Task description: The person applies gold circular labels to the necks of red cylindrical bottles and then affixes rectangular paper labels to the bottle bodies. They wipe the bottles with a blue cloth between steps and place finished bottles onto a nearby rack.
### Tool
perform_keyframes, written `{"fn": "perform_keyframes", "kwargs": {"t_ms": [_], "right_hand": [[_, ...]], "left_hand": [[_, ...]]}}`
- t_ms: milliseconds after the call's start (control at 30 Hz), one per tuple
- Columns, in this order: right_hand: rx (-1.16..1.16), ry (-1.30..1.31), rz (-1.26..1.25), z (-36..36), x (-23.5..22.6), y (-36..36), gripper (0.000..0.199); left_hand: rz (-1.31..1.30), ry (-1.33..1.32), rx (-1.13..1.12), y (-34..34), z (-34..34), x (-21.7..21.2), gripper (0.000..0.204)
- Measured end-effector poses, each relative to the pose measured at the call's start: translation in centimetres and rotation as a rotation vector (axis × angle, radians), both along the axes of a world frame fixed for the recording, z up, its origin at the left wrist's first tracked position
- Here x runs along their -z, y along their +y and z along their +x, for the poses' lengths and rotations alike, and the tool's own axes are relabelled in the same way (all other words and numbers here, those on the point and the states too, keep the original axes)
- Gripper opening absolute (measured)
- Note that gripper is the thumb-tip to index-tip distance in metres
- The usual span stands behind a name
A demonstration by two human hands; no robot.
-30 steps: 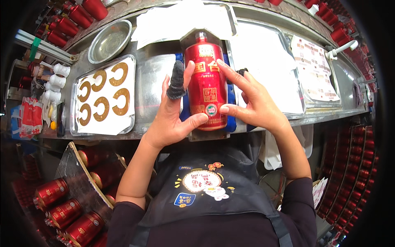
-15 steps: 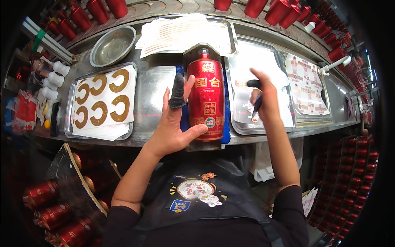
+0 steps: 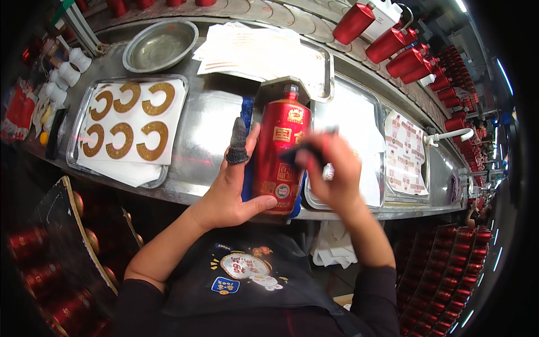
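Note:
A red bottle (image 3: 270, 154) with gold print lies on its back in a metal holder (image 3: 269, 91), its neck pointing away from me. Blue cloth (image 3: 247, 109) shows along the holder's side. Against the bottle's lower left is my left hand (image 3: 224, 197), thumb on its front and fingers along its side. A dark knitted cover (image 3: 238, 143) wraps one finger. Blurred by motion, my right hand (image 3: 343, 178) is closed on a dark slim tool (image 3: 303, 155) over the bottle's right half. A small white patterned piece (image 3: 328, 171) shows by that hand; whether it is held, I cannot tell.
Trays hold gold C-shaped labels (image 3: 119, 140) at left, white sheets (image 3: 252, 50) behind, a white sheet (image 3: 348, 121) and patterned sheets (image 3: 405, 151) at right. A metal bowl (image 3: 160, 46) sits back left. Red bottles (image 3: 355, 23) line the conveyor (image 3: 292, 19); more are stacked below.
My right hand has moved left from above the right tray to over the bottle, carrying the dark tool. My left hand stays at the bottle's lower left. The view has turned slightly.

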State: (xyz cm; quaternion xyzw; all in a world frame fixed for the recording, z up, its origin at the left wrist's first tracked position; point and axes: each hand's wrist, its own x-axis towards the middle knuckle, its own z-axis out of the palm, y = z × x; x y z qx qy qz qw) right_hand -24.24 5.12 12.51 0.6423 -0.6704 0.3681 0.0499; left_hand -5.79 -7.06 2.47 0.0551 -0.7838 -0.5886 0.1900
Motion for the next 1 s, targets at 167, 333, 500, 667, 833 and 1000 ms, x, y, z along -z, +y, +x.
{"fn": "perform_keyframes", "kwargs": {"t_ms": [167,333,500,667,833,1000], "right_hand": [[0.048,-0.001,-0.055,-3.1,-2.7,-3.2,0.026],[-0.354,0.011,0.247,-2.0,-3.1,-4.3,0.033],[0.042,0.088,-0.173,-2.8,-3.0,-5.8,0.022],[0.039,-0.190,-0.060,0.8,1.3,0.9,0.027],[0.384,-0.471,-0.213,-3.3,3.3,-0.2,0.025],[0.227,-0.123,-0.165,-2.9,2.3,-0.3,0.025]], "left_hand": [[0.039,0.002,-0.007,0.1,-0.1,0.0,0.118],[0.097,-0.001,0.020,0.2,-0.2,0.0,0.119],[0.023,0.023,-0.014,0.3,0.1,-0.2,0.118],[0.014,0.006,-0.021,0.2,0.0,-0.5,0.117],[0.449,0.056,0.014,0.7,-0.6,-0.6,0.104],[0.436,0.089,-0.020,0.5,-0.8,0.6,0.089]]}}
